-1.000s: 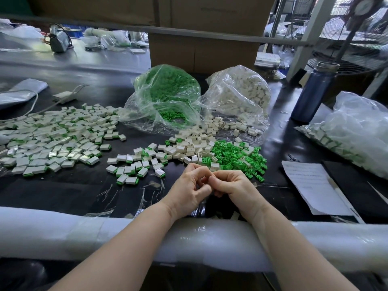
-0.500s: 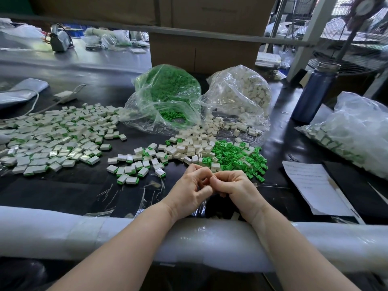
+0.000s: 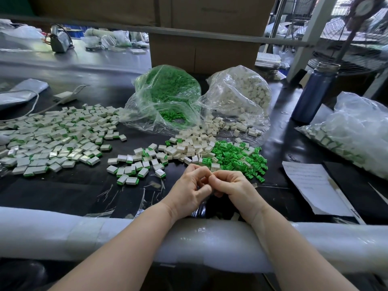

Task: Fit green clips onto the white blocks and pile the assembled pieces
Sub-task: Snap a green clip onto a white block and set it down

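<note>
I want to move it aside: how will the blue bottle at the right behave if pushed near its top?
The blue bottle stands upright, tall and narrow, so a high push would probably tip it. Being round, it may then roll. Its smooth wall looks slippery. How full or heavy it is cannot be seen.

Clips right of blocks

You have nothing legible here. The white paper sheet at your right carries faint printed lines, too blurred to read. The brown cardboard box shows only an unreadable smudge.
</note>
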Tool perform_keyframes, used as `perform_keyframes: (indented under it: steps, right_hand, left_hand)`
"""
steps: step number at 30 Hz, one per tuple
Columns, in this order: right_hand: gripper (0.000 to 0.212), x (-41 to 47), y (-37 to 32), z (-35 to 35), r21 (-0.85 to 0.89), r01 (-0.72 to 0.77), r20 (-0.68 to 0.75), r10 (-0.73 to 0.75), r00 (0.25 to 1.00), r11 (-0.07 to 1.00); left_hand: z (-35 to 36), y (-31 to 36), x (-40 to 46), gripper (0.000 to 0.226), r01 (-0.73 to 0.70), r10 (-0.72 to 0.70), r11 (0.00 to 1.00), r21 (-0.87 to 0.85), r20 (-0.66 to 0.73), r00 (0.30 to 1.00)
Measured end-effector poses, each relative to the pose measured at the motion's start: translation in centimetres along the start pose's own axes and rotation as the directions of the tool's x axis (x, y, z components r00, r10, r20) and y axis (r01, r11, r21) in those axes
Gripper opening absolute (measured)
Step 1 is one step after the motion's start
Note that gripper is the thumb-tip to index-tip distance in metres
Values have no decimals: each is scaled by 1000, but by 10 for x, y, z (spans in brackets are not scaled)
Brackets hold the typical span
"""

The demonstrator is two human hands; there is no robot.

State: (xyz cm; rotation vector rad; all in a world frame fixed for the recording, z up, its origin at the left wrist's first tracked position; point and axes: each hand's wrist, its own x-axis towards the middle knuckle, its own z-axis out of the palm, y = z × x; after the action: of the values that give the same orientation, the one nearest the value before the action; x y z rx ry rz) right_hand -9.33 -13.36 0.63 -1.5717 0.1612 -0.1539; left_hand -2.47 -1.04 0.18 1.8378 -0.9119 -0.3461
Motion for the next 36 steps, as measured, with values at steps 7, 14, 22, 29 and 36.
perform_keyframes:
  steps: [7, 14, 22, 29, 36]
  right_hand:
    - [14, 1, 2, -3, -45, -17, -7, 16, 1000, 999]
    - [16, -1, 1, -2, -8, -15, -12, 15, 1000, 1000]
    - [17, 0, 1, -1, -14, -14, -41, 13, 999, 1000]
    - [20, -1, 0, 0, -12, -5, -25, 4, 1000, 1000]
    - [19, -2, -1, -2, 13, -17, -18, 18, 1000, 1000]
  left_hand:
    - [1, -3, -1, 11, -15, 14, 999, 36, 31, 999]
    - [1, -3, -1, 10, -10, 7, 997, 73, 39, 999]
    - [1, -2, 0, 15, -1, -1, 997, 74, 35, 999]
    - [2, -1, 0, 12, 5, -6, 999, 46, 15, 1000]
    - [0, 0, -2, 10, 4, -5, 999, 37, 42, 999]
